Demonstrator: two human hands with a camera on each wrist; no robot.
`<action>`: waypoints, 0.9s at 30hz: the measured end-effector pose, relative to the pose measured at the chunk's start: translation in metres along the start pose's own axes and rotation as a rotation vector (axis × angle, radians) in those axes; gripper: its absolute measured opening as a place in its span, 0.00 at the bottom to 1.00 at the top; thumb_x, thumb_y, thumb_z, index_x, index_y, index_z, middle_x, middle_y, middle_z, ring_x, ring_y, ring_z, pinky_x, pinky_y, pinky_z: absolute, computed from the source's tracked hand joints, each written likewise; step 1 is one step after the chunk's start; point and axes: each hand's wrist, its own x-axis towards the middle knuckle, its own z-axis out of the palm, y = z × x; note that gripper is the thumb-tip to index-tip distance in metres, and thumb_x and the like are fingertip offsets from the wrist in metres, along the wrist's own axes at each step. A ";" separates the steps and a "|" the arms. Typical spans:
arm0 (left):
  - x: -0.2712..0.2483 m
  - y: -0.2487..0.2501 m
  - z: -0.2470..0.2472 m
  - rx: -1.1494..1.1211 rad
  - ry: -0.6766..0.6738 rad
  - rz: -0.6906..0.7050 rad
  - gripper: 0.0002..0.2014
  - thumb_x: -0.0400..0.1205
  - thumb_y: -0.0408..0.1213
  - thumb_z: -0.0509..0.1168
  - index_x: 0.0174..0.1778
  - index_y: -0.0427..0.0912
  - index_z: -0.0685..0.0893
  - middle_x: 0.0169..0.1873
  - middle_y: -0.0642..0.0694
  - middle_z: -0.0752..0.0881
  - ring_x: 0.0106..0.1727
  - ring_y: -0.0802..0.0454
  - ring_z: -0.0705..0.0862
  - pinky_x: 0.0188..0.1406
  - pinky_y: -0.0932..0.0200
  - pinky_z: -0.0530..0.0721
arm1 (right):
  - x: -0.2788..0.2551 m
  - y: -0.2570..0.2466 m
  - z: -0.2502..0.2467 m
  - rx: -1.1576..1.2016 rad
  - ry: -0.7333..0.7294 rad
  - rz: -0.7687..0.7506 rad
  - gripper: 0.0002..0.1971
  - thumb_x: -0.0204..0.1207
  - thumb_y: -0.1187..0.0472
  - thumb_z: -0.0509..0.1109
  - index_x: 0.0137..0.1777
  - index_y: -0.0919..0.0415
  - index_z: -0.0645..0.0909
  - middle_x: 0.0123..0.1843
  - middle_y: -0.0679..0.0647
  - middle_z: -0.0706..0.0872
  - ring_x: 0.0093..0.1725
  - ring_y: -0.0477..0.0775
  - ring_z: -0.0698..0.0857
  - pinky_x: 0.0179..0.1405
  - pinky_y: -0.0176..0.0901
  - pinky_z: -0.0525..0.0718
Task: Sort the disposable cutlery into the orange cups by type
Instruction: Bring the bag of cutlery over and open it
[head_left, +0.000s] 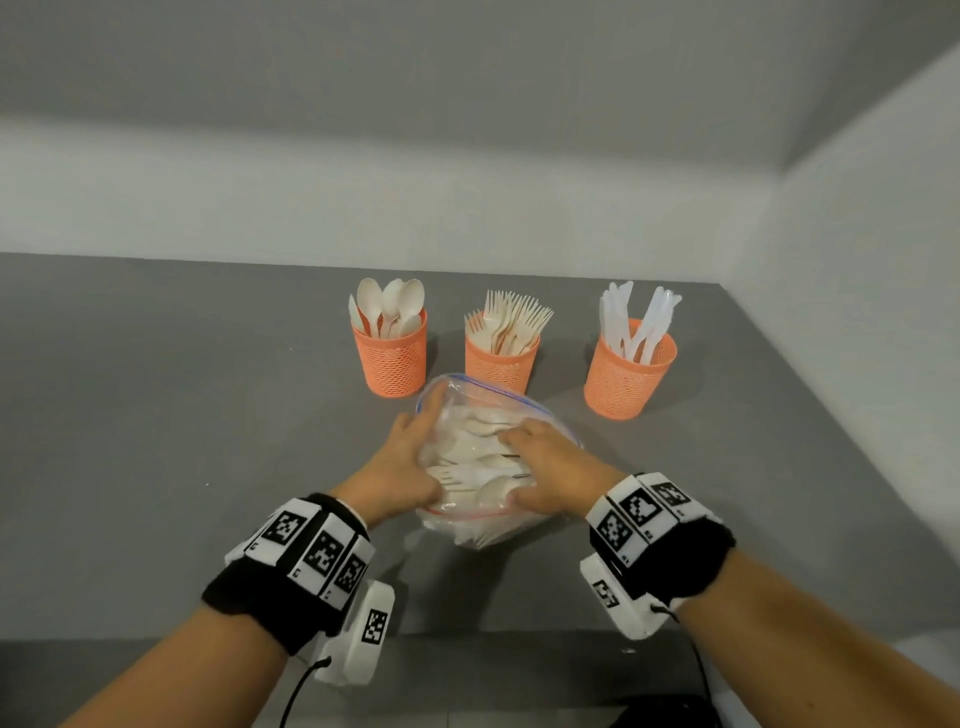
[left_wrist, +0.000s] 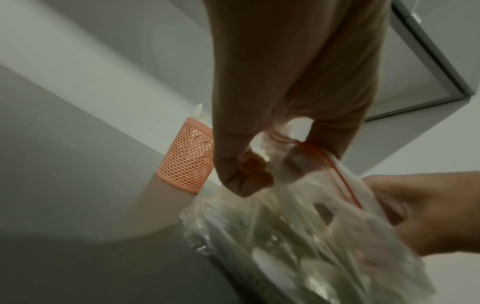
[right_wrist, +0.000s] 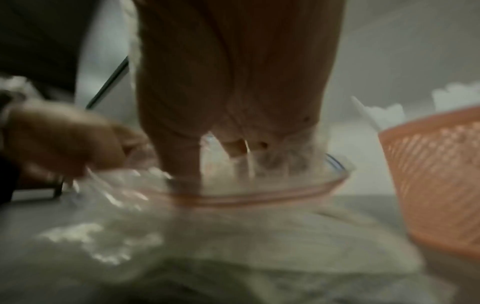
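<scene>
A clear zip bag (head_left: 467, 525) of mixed pale cutlery lies on the grey table (head_left: 208, 415). My left hand (head_left: 405, 462) pinches the bag's left rim by the red zip strip (left_wrist: 335, 166); thumb and fingers (left_wrist: 244, 164) are curled on the plastic. My right hand (head_left: 550, 467) reaches into the bag's mouth with its fingers (right_wrist: 182, 156) inside, among the cutlery (head_left: 483, 460); blur hides whether they hold a piece. Behind the bag stand three orange mesh cups: spoons (head_left: 389, 353) left, forks (head_left: 501, 358) middle, white knives (head_left: 628, 374) right.
A pale wall runs behind the cups and along the table's right edge (head_left: 831, 415). Bare grey tabletop stretches to the left of the bag. The table's near edge lies under my forearms, with dark cables (head_left: 301, 686) hanging from the wrist cameras.
</scene>
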 end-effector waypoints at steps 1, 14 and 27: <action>-0.001 -0.002 0.000 0.047 -0.024 -0.039 0.55 0.69 0.19 0.63 0.79 0.65 0.39 0.64 0.50 0.61 0.63 0.47 0.72 0.58 0.54 0.83 | 0.002 0.004 0.003 -0.048 -0.066 0.034 0.40 0.70 0.56 0.74 0.79 0.60 0.59 0.79 0.57 0.64 0.79 0.56 0.62 0.78 0.45 0.60; 0.002 -0.018 -0.020 0.022 0.259 -0.066 0.34 0.74 0.20 0.62 0.75 0.49 0.71 0.49 0.40 0.83 0.41 0.43 0.84 0.43 0.57 0.79 | 0.015 0.007 0.010 -0.275 -0.101 -0.104 0.36 0.65 0.40 0.74 0.67 0.62 0.71 0.64 0.58 0.77 0.64 0.59 0.76 0.66 0.48 0.72; 0.004 -0.010 -0.034 0.111 0.223 -0.024 0.33 0.76 0.20 0.57 0.75 0.51 0.61 0.38 0.50 0.74 0.35 0.53 0.76 0.40 0.59 0.79 | 0.017 0.001 0.014 -0.063 -0.191 -0.052 0.28 0.63 0.49 0.78 0.59 0.64 0.77 0.57 0.58 0.77 0.58 0.57 0.76 0.58 0.44 0.72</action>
